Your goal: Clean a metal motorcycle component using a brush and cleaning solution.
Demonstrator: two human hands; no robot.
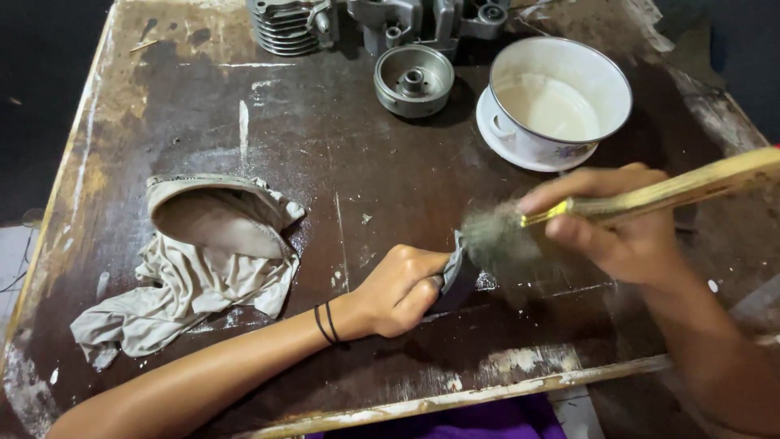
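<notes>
A worn, dark brown wooden bench (268,122) is filling most of the view, its surface scratched, with pale paint flaking along the edges. Dark, dim floor is showing beyond its left and right sides. Light is falling evenly from above.

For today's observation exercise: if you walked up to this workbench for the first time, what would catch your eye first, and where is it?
At the front centre, the right hand works a blurred paintbrush over a small dark metal part pinned to the table by the left hand. A crumpled beige rag lies to the left. At the back stand a white enamel bowl and grey metal engine parts.
</notes>
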